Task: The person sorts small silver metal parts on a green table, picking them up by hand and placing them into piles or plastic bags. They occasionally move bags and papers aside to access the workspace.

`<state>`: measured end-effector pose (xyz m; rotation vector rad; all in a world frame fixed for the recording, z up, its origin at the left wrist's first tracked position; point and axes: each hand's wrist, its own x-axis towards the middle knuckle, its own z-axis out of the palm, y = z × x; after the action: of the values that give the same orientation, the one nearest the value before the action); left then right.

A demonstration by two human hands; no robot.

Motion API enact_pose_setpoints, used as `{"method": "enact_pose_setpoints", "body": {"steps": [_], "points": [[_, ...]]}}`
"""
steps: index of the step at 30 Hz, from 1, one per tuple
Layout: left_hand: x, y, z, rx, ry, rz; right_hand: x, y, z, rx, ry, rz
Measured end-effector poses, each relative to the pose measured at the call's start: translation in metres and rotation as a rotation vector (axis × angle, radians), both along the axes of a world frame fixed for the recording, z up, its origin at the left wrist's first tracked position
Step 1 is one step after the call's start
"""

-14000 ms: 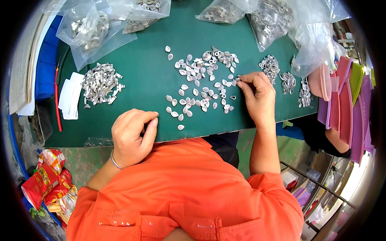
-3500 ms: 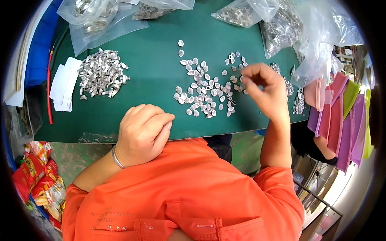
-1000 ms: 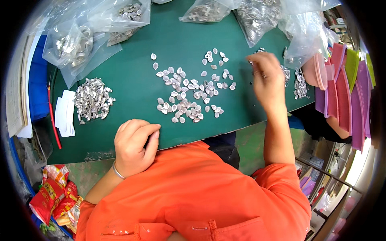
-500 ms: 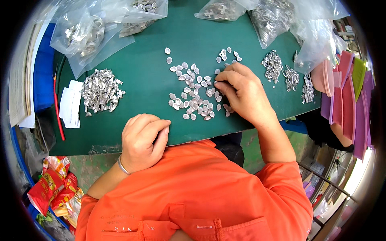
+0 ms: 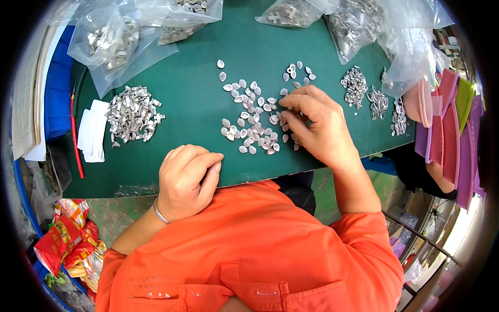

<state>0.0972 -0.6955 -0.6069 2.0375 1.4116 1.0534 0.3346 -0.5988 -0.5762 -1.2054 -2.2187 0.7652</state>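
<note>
Silver leaf-shaped pieces (image 5: pixel 249 122) scattered on desk (image 5: pixel 192 109); right hand (image 5: pixel 317 125) pinching among them, left hand (image 5: pixel 184 179) loosely fisted, contents unseen.

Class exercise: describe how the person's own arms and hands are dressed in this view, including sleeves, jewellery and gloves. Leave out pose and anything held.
Both hands are bare, with no gloves. The left hand has a thin silver-coloured bangle at the wrist; the right hand shows no jewellery. The forearms are uncovered, and the orange shirt has short sleeves that end near the elbows. The shirt has buttoned chest pockets.
</note>
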Motion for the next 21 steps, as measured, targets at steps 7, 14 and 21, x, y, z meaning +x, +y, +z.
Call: {"method": "enact_pose_setpoints", "body": {"steps": [7, 14, 21], "points": [[0.003, 0.002, 0.003, -0.020, 0.000, 0.021, -0.010, -0.011, -0.002, 0.074, -0.137, 0.049], [0.005, 0.000, 0.003, -0.044, -0.007, 0.013, -0.002, -0.019, -0.012, 0.099, 0.144, 0.087], [0.007, -0.003, 0.005, -0.078, -0.027, 0.043, 0.100, 0.001, -0.003, 0.151, 0.104, -0.654]]}}
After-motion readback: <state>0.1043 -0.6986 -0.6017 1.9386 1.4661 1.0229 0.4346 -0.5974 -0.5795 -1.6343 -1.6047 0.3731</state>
